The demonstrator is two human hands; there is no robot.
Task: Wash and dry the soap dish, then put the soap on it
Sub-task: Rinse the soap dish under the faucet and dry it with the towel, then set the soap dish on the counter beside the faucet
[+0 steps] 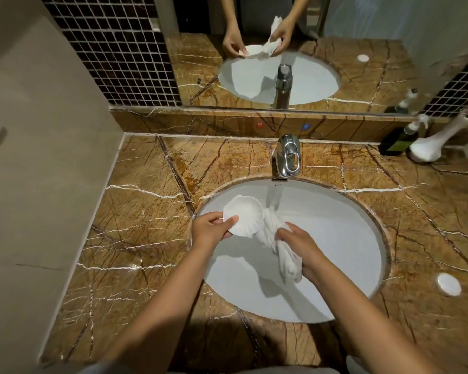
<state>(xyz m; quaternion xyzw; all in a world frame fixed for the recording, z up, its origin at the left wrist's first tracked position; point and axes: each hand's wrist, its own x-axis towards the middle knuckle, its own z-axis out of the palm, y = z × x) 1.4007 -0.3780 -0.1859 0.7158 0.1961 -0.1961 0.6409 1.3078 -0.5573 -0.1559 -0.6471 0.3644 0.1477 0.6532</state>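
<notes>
A white shell-shaped soap dish point(244, 215) is held over the left part of the sink basin point(335, 238). My left hand point(210, 229) grips its near edge, thumb on the rim. My right hand point(299, 245) is shut on a white cloth point(278, 244), whose upper end presses against the dish's right side while the rest hangs toward the basin. A round white soap point(449, 284) lies on the brown marble counter point(152, 238) to the right of the sink.
A chrome tap point(288, 155) stands behind the basin. At the back right are a dark green spray bottle point(400, 140) and a white vase point(432, 145). A mirror point(281, 49) lines the back wall; a beige wall point(38, 157) bounds the left.
</notes>
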